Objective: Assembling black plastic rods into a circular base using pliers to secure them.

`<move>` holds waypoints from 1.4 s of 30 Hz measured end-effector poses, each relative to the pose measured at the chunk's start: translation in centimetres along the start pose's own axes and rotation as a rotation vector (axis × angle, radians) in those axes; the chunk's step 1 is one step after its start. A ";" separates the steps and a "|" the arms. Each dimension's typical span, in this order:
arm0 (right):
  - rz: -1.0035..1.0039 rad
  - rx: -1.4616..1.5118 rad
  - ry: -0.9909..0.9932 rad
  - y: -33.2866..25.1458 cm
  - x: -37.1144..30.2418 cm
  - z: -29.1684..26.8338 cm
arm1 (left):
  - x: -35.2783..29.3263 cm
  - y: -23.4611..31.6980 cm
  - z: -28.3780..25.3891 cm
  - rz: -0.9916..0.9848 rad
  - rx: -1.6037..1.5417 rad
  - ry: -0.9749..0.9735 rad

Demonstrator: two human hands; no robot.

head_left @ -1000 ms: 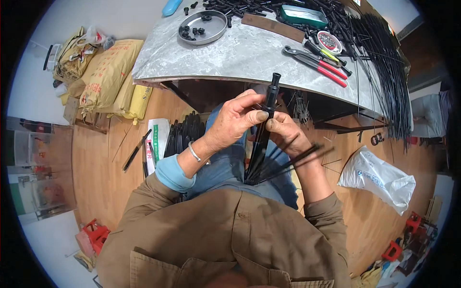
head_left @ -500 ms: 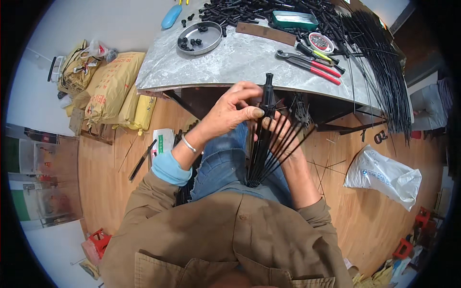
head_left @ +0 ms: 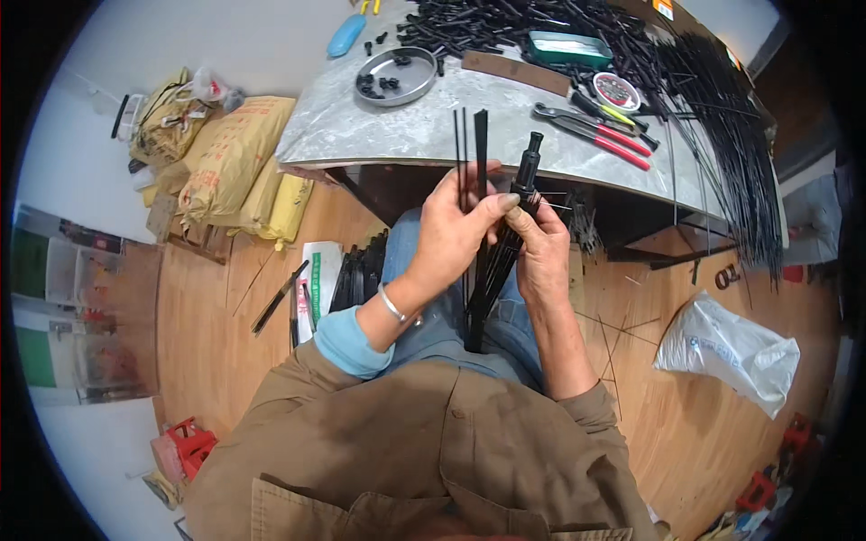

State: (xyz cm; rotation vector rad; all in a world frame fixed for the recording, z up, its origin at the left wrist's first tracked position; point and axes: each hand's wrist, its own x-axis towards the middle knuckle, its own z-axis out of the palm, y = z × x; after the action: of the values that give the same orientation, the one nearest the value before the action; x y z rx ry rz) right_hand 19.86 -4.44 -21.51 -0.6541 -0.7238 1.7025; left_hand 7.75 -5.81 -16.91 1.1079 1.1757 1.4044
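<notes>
Upright over my lap stands a black umbrella frame (head_left: 530, 164), a tube with a ringed collar and a bundle of thin ribs below. My right hand (head_left: 544, 248) is closed round it just under the collar, thumb against the left thumb. Thin wire ends stick out beside its fingers. My left hand (head_left: 456, 230) is at the collar's left side, thumb pressed on it and fingers curled behind. Several black ribs (head_left: 481, 144) rise upright through the fingers of the left hand. The ribs' lower ends gather on my lap.
The grey table (head_left: 379, 135) ahead bears a round metal tray (head_left: 424, 86), red-handled pincers (head_left: 604, 140), a bowl of small metal parts (head_left: 617, 90), a green box (head_left: 568, 52) and piled black parts. Long rods (head_left: 749, 180) overhang its right edge. Sacks (head_left: 239, 153) stand left; a white bag (head_left: 722, 352) lies right.
The ribs that fanned out to the right are now drawn in along the tube. Several ribs now stand upright in my left hand. The collar has tilted slightly right.
</notes>
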 end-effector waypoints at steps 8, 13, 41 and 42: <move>-0.377 -0.451 0.159 2.0 0.7 1.4 | 1.4 -0.5 -1.0 -0.044 0.114 -0.014; -0.515 -0.601 0.180 0.3 0.2 1.1 | 1.0 -1.0 -0.4 0.029 0.120 0.060; 0.209 -0.383 -0.233 -2.9 1.4 -2.9 | 0.6 1.2 -0.3 -0.047 0.120 -0.171; 0.277 -0.286 -0.272 -2.9 1.5 -3.1 | 0.6 1.2 -0.2 -0.052 0.125 -0.185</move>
State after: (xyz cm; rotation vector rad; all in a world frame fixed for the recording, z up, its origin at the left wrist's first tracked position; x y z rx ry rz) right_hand 23.63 -1.99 -21.52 -0.7543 -1.1251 1.9850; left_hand 7.37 -5.30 -15.74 1.2572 1.1618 1.1747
